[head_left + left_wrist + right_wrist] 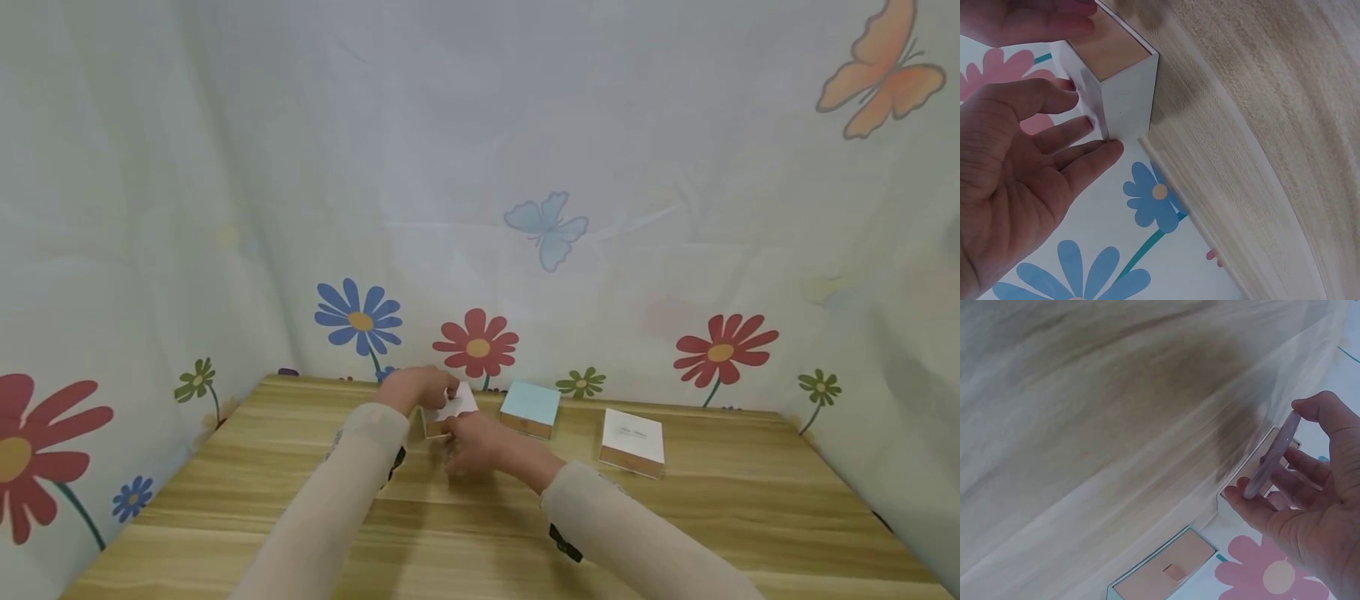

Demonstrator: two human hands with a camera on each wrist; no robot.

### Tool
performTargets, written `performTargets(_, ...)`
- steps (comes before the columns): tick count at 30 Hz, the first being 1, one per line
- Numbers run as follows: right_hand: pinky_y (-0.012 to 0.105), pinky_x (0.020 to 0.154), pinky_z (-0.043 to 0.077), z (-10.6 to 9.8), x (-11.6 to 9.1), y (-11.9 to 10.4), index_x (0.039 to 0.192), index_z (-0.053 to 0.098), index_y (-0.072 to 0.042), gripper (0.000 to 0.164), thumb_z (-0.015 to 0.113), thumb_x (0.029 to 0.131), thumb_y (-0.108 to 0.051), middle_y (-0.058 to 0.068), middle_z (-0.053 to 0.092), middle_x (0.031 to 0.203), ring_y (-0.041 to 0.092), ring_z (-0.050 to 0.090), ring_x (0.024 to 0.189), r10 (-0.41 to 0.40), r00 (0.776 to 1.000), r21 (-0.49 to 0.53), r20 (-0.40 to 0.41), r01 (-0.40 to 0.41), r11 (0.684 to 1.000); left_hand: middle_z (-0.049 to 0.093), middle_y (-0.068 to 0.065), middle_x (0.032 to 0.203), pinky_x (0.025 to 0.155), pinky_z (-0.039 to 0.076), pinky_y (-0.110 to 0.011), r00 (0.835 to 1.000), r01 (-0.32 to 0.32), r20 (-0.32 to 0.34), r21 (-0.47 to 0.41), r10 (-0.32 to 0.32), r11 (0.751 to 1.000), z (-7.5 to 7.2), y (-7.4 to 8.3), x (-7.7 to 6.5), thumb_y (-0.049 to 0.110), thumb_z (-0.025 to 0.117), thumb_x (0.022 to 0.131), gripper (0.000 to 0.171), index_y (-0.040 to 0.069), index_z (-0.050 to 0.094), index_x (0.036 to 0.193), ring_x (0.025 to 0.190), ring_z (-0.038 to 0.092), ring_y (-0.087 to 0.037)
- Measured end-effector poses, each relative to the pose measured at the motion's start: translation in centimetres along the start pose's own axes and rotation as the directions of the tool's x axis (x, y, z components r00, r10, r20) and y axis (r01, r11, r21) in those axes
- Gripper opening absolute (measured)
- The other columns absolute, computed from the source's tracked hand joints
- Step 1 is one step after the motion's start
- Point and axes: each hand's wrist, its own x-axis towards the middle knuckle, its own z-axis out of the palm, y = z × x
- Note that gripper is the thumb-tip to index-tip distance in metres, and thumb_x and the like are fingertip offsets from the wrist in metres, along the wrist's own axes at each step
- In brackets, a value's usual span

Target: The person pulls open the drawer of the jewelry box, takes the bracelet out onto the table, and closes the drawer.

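Note:
In the head view, a small white box (462,402) with a brown front sits near the table's back edge. My left hand (422,388) reaches over it from the left. The left wrist view shows the left hand (1029,144) with fingertips touching the top and corner of the white box (1127,103), its fingers loosely extended. My right hand (480,446) is at the front of that box. Seen edge-on in the right wrist view, a pale translucent bangle (1275,453) is pinched between the thumb and a finger of the right hand (1316,487).
To the right stands a light blue box (531,403) with a brown front, and farther right another white box (632,437) with print on its lid. The wooden table (300,467) ends at a flower-patterned curtain (450,167).

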Motion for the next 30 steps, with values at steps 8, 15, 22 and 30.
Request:
performTargets(8,0.03,0.098,0.049,0.8,0.2,-0.5,0.127,0.061,-0.006,0.052,0.084,0.082,-0.019,0.005,0.064,0.123,0.016,0.06,0.111,-0.129,0.991,-0.015,-0.042,0.129,0.992,0.062,-0.004,0.114,0.091,0.049,-0.042,1.0,-0.01,-0.003,0.032,0.01,0.999,0.0,0.0,0.0,0.009,0.062,0.097,0.026,0.018,0.066,0.122,0.101,0.054,-0.024)
performTargets(15,0.026,0.092,0.048,1.2,0.0,-1.0,0.121,0.066,-0.004,0.046,0.083,0.083,-0.022,0.004,0.066,0.116,0.013,0.056,0.1,-0.16,0.986,-0.095,-0.037,0.156,0.983,0.062,-0.005,0.115,0.092,0.05,-0.042,1.0,-0.002,0.007,0.014,0.002,1.0,-0.2,0.1,-0.2,0.011,0.064,0.098,0.028,0.018,0.066,0.125,0.103,0.054,-0.024)
performTargets(22,0.021,0.087,0.048,1.8,-0.2,-1.1,0.121,0.068,-0.006,0.042,0.079,0.085,-0.024,0.004,0.067,0.117,0.01,0.057,0.097,-0.192,0.98,-0.186,-0.041,0.182,0.966,0.061,-0.004,0.115,0.091,0.048,-0.042,1.0,0.011,0.0,0.028,-0.011,1.0,-0.1,0.0,-0.3,0.012,0.063,0.099,0.028,0.019,0.065,0.126,0.103,0.054,-0.024)
performTargets(30,0.022,0.091,0.048,2.2,-0.3,-1.5,0.12,0.068,-0.008,0.038,0.077,0.088,-0.025,0.003,0.065,0.118,0.012,0.058,0.105,-0.196,0.98,-0.21,-0.044,0.183,0.96,0.061,-0.004,0.115,0.088,0.047,-0.04,1.0,0.0,-0.004,0.033,0.0,0.999,0.0,-0.1,-0.2,0.011,0.062,0.099,0.028,0.019,0.065,0.126,0.103,0.053,-0.024)
